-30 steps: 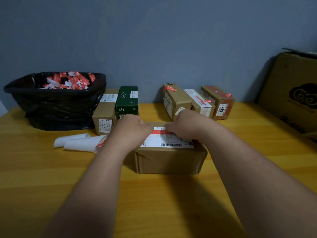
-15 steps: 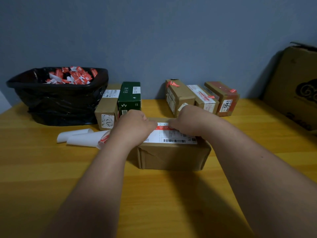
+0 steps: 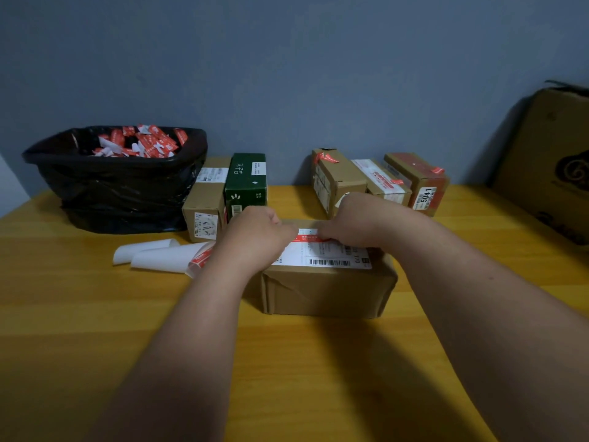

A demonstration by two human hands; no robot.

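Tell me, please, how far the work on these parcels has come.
Done, it seems: the black bin is heaped with torn red-and-white strips. In hand: the left hand and right hand pinch the red strip on the label of the front parcel. Left, probably: the boxes behind, several showing red strips.

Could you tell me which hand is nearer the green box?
Left. The left hand is in front of the green box; the right hand lies farther right. Both touch the label.

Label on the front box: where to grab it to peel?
Likely the far edge with the red strip, pinched from above. The label lies flat on the box top, so only an edge offers a hold; the left hand and right hand work there.
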